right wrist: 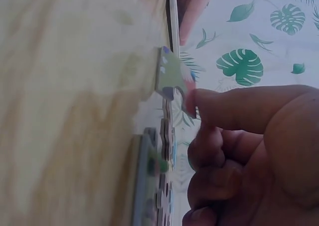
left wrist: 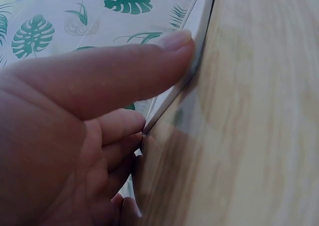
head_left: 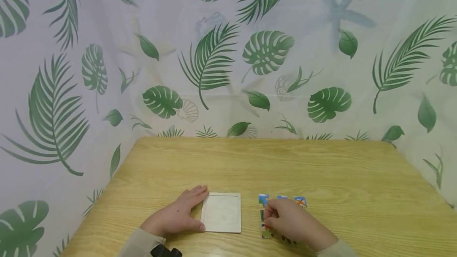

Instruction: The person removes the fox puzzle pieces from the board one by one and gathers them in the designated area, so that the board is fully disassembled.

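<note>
My left hand (head_left: 181, 212) spans the left side of a shallow, pale square puzzle tray (head_left: 221, 213) on the table. Its thumb (left wrist: 172, 61) touches the tray's edge near one corner, and the straight fingers reach the far corner. To the right of the tray, my right hand (head_left: 290, 219) pinches a puzzle piece (right wrist: 171, 75) between thumb and index finger. Green with some red and white shows on the piece, which stands tilted in the right wrist view. Further puzzle pieces (head_left: 263, 199) lie around and beneath the right hand, partly hidden by it.
A wood-grain table (head_left: 264, 165) carries everything. Behind it hangs a white curtain (head_left: 228, 70) printed with green leaves, which also runs along both sides. Another loose piece (head_left: 300, 201) lies just beyond the right hand. A black object (head_left: 166, 251) sits by the left sleeve.
</note>
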A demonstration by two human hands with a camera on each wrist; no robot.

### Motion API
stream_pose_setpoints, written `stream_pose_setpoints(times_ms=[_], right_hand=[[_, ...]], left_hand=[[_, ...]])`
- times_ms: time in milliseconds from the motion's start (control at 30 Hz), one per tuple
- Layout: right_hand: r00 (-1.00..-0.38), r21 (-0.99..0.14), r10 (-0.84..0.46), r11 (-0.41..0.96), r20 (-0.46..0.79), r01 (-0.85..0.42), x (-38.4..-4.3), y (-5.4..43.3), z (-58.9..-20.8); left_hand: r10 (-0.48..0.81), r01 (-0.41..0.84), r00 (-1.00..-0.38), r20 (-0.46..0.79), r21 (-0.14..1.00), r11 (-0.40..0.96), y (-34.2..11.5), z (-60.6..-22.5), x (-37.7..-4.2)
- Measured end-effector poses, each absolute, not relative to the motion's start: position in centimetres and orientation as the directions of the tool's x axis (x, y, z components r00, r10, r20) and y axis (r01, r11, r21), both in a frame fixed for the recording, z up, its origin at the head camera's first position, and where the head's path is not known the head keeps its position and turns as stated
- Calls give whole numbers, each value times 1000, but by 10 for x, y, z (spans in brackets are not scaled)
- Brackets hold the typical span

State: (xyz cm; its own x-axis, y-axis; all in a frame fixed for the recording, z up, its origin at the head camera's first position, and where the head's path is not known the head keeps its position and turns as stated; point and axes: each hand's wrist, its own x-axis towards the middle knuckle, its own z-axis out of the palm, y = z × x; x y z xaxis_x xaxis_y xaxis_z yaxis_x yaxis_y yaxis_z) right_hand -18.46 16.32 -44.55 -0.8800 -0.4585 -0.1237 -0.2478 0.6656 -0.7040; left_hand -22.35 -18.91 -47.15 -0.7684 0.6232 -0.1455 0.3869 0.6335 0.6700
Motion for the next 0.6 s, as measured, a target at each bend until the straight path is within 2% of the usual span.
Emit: stream_pose_setpoints(times_ms=[167,400,600], right_hand=[[-883,-670,-453,694,-121,-264,-183,166,-446],[-855,-653,-505,687,-116,-317,-179,170,-448],[-872,-629,-479,710,-102,-316,-180,170,-450]], left_hand=[[619,378,-773,-144,678,630,-189,-471,-223],[607,371,-780,-152,669,644,-189,-471,-219],[619,386,-773,-139,671,633,-187,-468,-221]])
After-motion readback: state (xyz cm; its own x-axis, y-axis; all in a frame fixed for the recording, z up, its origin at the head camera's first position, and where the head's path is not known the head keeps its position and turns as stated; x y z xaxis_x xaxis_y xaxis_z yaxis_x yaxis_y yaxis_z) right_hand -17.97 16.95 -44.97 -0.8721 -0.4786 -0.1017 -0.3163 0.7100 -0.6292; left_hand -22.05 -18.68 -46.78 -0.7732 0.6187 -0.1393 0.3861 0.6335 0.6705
